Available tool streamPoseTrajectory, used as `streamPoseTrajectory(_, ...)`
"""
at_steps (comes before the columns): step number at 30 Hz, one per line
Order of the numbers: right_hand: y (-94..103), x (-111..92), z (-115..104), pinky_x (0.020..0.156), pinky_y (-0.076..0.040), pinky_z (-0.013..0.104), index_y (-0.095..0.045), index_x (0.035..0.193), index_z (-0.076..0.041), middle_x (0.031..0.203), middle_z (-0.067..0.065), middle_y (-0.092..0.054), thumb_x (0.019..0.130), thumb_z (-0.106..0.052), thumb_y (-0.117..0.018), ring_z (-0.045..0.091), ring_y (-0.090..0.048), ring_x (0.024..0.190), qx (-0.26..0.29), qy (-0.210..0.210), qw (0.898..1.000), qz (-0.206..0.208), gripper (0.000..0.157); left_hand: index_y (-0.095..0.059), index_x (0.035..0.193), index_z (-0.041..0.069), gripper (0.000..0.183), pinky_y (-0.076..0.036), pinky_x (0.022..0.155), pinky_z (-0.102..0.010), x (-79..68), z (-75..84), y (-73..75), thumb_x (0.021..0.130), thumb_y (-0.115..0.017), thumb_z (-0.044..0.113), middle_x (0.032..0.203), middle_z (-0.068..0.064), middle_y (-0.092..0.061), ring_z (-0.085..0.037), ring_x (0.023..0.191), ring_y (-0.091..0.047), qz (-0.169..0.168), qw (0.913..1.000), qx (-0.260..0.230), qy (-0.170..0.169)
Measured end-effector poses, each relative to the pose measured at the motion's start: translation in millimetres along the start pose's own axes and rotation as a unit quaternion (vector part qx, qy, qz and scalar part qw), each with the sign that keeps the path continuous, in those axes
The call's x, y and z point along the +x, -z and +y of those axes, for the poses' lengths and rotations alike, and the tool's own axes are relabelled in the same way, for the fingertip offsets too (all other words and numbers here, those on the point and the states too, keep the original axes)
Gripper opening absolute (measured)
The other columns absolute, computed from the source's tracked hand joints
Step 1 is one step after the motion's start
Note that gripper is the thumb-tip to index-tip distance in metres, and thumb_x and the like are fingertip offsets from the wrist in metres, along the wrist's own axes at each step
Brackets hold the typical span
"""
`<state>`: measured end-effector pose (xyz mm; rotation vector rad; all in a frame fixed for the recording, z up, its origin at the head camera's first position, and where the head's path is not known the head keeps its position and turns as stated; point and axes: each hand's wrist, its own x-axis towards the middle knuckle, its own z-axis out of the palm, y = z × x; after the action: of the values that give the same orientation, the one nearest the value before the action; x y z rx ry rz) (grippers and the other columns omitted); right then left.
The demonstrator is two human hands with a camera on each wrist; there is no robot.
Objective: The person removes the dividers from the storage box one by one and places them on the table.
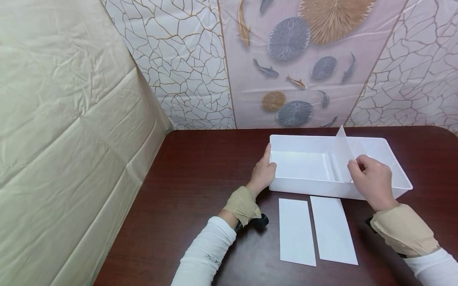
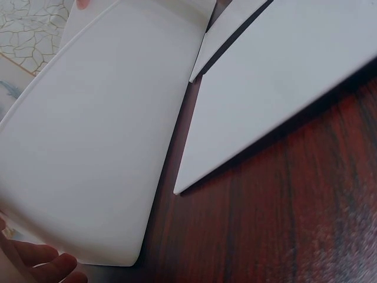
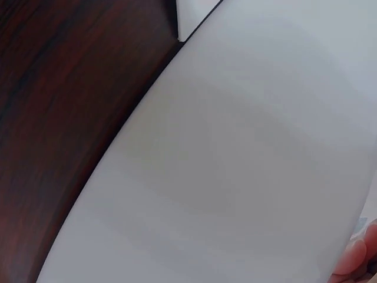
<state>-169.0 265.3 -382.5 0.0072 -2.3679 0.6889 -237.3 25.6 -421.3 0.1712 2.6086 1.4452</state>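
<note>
A long white plastic box (image 1: 304,184) lies crosswise on the table. At its left end my left hand (image 1: 262,172) grips the wall, index finger stretched along the outside and thumb at the rim. In the left wrist view, fingers (image 2: 50,265) of this hand show by the box's lower corner. My right hand (image 1: 373,178) pinches a thin translucent white divider (image 1: 341,153) by its near edge. The divider stands across the box, right of its middle, with its far corner above the back rim. In the right wrist view the box's front wall (image 3: 224,153) covers most of the picture.
Two flat white rectangular panels (image 1: 297,232) (image 1: 334,230) lie side by side on the dark red-brown table (image 1: 186,190), just in front of the box. A patterned curtain (image 1: 193,71) hangs behind the table, and a pale cloth (image 1: 71,139) runs along its left side.
</note>
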Motion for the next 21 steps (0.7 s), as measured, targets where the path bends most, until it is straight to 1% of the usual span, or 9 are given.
streamPoseTrajectory(6,2.0,1.6,-1.6,0.044,-0.023,0.019,-0.051,0.052,-0.004,0.046,0.008,-0.048,0.078,-0.009,-0.049,-0.001,-0.027,0.044,0.004,-0.002,1.000,0.003,0.027,-0.001,0.137,0.046,0.066,-0.024,0.043,-0.026,-0.1,0.3,-0.1,0.088,-0.033,0.016,0.143,0.003,-0.031,-0.012,0.042,-0.020,-0.001,1.0000,-0.001,0.001)
streamPoseTrajectory(13,1.4,3.1,1.4,0.042,-0.022,0.018,-0.050,0.052,-0.003,0.044,0.007,-0.046,0.078,-0.008,-0.050,-0.008,-0.022,0.044,0.005,0.000,1.000,0.009,0.027,-0.003,0.138,0.044,0.065,-0.025,0.045,-0.027,0.5,-0.3,-0.6,0.089,-0.034,0.017,0.143,0.003,-0.031,-0.013,0.043,-0.021,0.002,1.0000,-0.002,0.000)
streamPoseTrajectory(21,3.2,3.2,-0.1,0.043,-0.022,0.019,-0.049,0.051,-0.004,0.044,0.007,-0.045,0.078,-0.009,-0.049,-0.007,-0.022,0.044,0.003,-0.002,1.000,0.011,0.028,-0.002,0.139,0.043,0.064,-0.025,0.043,-0.026,0.9,-1.5,-1.3,0.089,-0.033,0.017,0.143,0.003,-0.032,-0.013,0.042,-0.021,0.003,1.0000,-0.001,-0.007)
